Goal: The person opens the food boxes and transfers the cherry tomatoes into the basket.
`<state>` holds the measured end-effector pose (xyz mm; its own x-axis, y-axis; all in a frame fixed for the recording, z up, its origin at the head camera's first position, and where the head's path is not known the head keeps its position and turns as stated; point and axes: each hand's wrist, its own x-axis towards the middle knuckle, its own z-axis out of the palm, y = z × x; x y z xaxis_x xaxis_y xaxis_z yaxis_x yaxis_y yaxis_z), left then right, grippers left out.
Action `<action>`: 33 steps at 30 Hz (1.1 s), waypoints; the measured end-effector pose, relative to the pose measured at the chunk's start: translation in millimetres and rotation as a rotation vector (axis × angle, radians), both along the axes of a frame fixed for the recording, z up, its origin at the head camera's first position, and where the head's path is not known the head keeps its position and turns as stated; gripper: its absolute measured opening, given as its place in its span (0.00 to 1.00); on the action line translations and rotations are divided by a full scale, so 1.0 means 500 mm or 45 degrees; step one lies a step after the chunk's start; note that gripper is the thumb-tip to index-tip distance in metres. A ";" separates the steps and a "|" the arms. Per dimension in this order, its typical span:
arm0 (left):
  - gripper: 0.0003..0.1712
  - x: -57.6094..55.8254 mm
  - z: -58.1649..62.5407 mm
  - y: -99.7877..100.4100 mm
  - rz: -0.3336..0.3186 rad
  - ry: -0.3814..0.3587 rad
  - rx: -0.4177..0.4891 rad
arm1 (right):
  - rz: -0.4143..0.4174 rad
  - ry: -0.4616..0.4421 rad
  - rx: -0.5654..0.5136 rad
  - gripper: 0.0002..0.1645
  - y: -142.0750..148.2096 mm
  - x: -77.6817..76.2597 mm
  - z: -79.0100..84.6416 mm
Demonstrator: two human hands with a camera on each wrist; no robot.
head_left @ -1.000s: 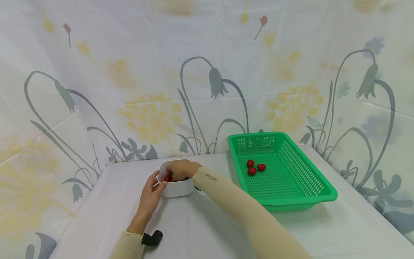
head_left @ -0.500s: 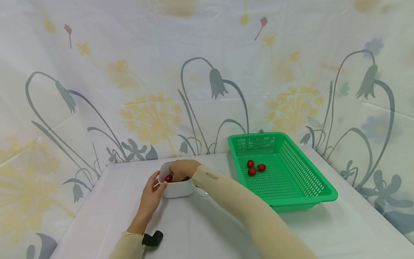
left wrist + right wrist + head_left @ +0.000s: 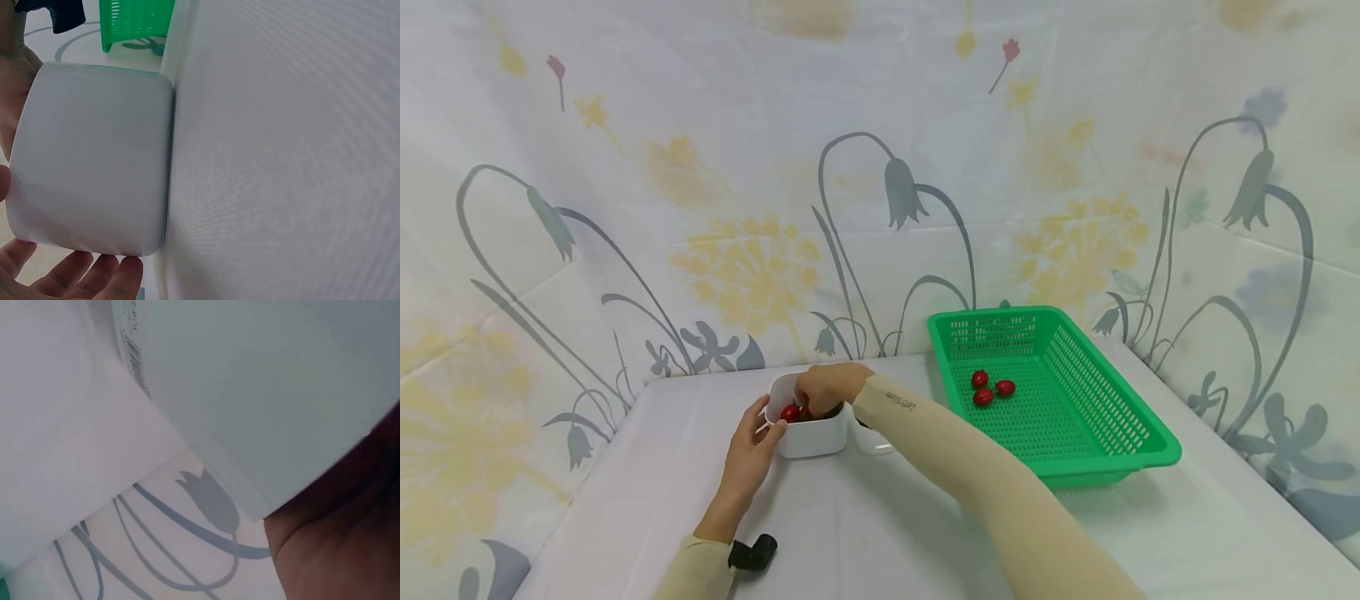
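Note:
A white rounded plastic container (image 3: 812, 439) stands on the table, its wall (image 3: 94, 156) filling much of the left wrist view. My left hand (image 3: 752, 454) grips its left end, thumb at the rim and fingers along the side. My right hand (image 3: 827, 386) reaches down into the container from the right. Its fingers are hidden behind the wall, and I cannot tell whether they hold anything. Just left of them in the container lies a red cherry tomato (image 3: 790, 412).
A green perforated basket (image 3: 1105, 461) stands at the right, with cherry tomatoes (image 3: 983, 397) grouped in its left part. Partly under my right forearm, a whitish lid-like piece (image 3: 872, 442) lies beside the container. A flower-patterned cloth (image 3: 880, 250) hangs behind the table.
My right hand has shifted slightly up and to the right inside the container, showing more red beside its fingers. My left hand and the basket stay where they were.

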<state>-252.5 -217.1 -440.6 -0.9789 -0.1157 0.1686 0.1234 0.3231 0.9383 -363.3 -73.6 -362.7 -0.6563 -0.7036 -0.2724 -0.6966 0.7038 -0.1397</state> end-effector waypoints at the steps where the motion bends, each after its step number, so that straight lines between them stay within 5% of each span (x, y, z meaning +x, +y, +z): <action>1: 0.33 0.000 0.000 0.000 0.000 -0.001 0.000 | 0.005 -0.006 -0.020 0.07 0.001 -0.001 -0.002; 4: 0.33 0.004 0.006 0.002 -0.007 -0.006 0.010 | 0.015 -0.026 -0.059 0.06 0.003 -0.007 -0.009; 10: 0.32 0.036 0.058 0.023 -0.019 -0.030 0.018 | 0.029 -0.045 -0.098 0.05 0.008 -0.012 -0.011; 18: 0.34 0.002 0.002 0.001 -0.009 -0.024 0.019 | 0.047 -0.056 -0.197 0.06 0.012 -0.017 -0.013; 33: 0.33 0.002 0.002 0.001 0.004 -0.015 -0.005 | 0.068 -0.042 -0.357 0.07 0.026 -0.019 0.003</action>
<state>-251.3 -216.8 -439.5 -0.9805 -0.1180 0.1573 0.1112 0.3275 0.9383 -372.7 -60.4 -361.2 -0.6105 -0.7877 -0.0829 -0.7233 0.5972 -0.3467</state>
